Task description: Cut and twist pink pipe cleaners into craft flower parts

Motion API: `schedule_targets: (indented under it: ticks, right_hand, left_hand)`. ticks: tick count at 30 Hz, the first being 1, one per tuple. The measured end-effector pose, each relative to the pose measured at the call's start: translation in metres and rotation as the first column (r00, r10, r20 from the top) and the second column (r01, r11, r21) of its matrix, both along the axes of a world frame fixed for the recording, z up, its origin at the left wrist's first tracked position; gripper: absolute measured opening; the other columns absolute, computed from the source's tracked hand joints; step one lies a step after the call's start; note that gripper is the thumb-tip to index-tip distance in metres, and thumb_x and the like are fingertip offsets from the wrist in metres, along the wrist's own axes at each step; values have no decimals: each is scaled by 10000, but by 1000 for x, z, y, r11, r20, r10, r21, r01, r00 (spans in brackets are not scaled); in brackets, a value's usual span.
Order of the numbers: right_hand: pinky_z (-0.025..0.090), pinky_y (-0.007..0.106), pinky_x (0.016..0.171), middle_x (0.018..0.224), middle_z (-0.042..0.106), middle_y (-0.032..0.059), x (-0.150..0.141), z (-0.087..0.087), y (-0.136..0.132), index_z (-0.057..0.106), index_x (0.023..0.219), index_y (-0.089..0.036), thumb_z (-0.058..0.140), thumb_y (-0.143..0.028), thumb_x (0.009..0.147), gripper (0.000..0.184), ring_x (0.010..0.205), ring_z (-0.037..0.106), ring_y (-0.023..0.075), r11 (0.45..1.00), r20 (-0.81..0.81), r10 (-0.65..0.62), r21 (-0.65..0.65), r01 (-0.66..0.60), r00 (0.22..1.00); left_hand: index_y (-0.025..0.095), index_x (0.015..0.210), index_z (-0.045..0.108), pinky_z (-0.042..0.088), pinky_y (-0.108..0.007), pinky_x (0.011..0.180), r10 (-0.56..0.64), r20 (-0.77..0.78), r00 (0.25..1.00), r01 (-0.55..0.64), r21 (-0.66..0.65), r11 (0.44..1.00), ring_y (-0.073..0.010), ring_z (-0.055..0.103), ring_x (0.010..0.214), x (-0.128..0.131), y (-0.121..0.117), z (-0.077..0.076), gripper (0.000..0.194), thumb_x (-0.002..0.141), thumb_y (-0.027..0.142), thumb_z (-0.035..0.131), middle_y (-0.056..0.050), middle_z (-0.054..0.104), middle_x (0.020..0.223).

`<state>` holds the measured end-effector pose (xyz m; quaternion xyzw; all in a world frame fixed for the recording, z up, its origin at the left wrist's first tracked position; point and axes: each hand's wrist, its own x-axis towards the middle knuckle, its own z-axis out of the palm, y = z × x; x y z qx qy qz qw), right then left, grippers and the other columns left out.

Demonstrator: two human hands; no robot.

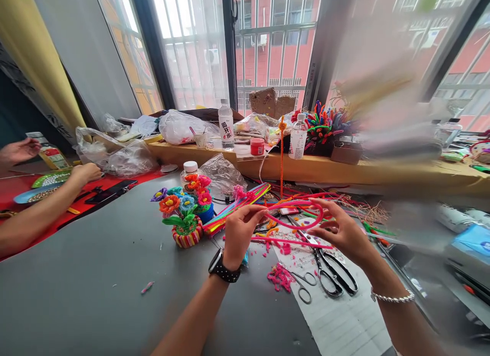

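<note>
Stretching from side to side above the grey table (115,300), a pink fuzzy wire (320,217) is held in the air between two hands. It is bent into a long, thin loop, and its long way runs left to right, almost level. The round end of the loop is pointed at the right hand (346,236), and the narrow end is pinched by the left hand (242,231), with thumb and finger pressed together. The right hand is held partly open, with its fingers curved at the round end and a gap between them. Another pink strand (275,239) is seen just below the loop, also running left to right and tipped down a little at its right end; whether it is part of the same wire cannot be told. Under the hands, big scissors (318,256) are laid on white paper (337,320), with their black handles turned toward the person. Small scissors (299,278) are placed beside them, near a heap of pink bits (280,277). To the left, fuzzy flowers (169,205) are set in a striped pot (187,237), next to a bunch of coloured sticks (220,221). At the far left, another person's hands (87,173) are seen
</note>
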<state>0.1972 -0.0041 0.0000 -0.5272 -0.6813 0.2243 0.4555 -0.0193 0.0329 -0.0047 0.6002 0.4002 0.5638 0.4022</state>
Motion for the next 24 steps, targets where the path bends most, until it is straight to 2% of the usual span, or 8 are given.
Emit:
schedule_targets:
  ticks: [3, 8, 10, 15, 19, 24]
  right_hand:
    - [481, 365, 743, 1214, 460, 90, 0, -1, 1, 402, 1232, -260, 656, -355, 653, 640, 1040, 472, 274, 992, 207, -30, 128, 3, 978]
    - [465, 390, 751, 1119, 531, 103, -2, -5, 2, 434, 1208, -236, 572, -281, 738, 491, 929, 549, 269, 978, 363, -105, 208, 29, 926]
    - [468, 384, 734, 1122, 531, 103, -2, -4, 1, 431, 1205, -234, 576, -302, 737, 495, 879, 572, 261, 980, 397, -99, 197, 21, 912]
    - [482, 356, 662, 1157, 510, 126, 0, 1, -3, 382, 1245, -199, 600, -425, 695, 633, 763, 599, 237, 986, 429, -89, 168, 18, 899]
    - [481, 362, 649, 1075, 572, 131, -2, 2, -3, 466, 1186, -179, 576, -443, 712, 554, 714, 606, 233, 976, 461, -133, 215, 35, 878]
    - [482, 348, 665, 987, 630, 108, -4, 0, -4, 552, 1086, -183, 551, -414, 749, 409, 797, 607, 248, 966, 526, -150, 258, 11, 837]
  left_hand:
    - [132, 741, 640, 515, -240, 629, 21, 70, 997, -19, -36, 999, -140, 616, 625, -2, 1, 2, 225, 659, 340, 616, -22, 648, 642]
    - [131, 740, 645, 513, -240, 617, 22, 100, 995, -16, -61, 998, -139, 617, 618, -4, 3, 3, 236, 647, 347, 625, -25, 658, 662]
    - [134, 738, 644, 510, -236, 611, 25, 114, 993, -17, -76, 997, -136, 616, 608, -4, 3, 2, 231, 641, 343, 630, -20, 659, 657]
    - [133, 728, 645, 503, -231, 605, 33, 130, 991, -21, -90, 996, -130, 610, 597, -3, 3, 4, 219, 631, 330, 640, -14, 656, 645]
    - [132, 721, 644, 500, -218, 596, 29, 139, 990, -15, -101, 995, -120, 605, 589, -4, 3, 5, 201, 626, 310, 648, -7, 652, 636]
    - [131, 712, 635, 502, -227, 603, 23, 174, 985, 0, -128, 992, -116, 600, 577, -6, 6, 4, 203, 615, 308, 656, 2, 643, 622]
